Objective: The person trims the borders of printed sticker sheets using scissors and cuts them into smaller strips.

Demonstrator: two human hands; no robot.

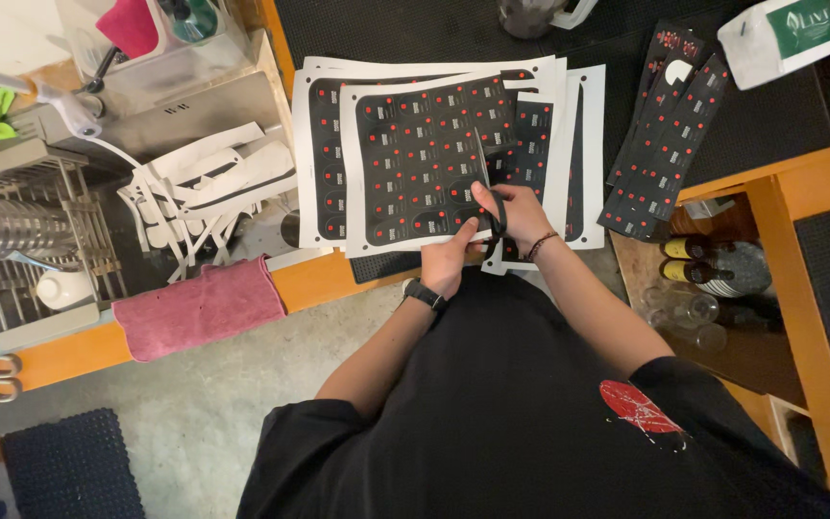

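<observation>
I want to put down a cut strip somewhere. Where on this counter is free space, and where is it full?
Free: the black mat right of the cut strips, below the white bag, and the wooden edge between pink cloth and left hand. Crowded: the sheet stack, where the right hand works scissors, and the sink full of paper trimmings.

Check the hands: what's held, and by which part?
Right hand holds black scissors by the handle loops, blades into the top label sheet. Left hand pinches that sheet at its near edge, beside the cut.
</observation>
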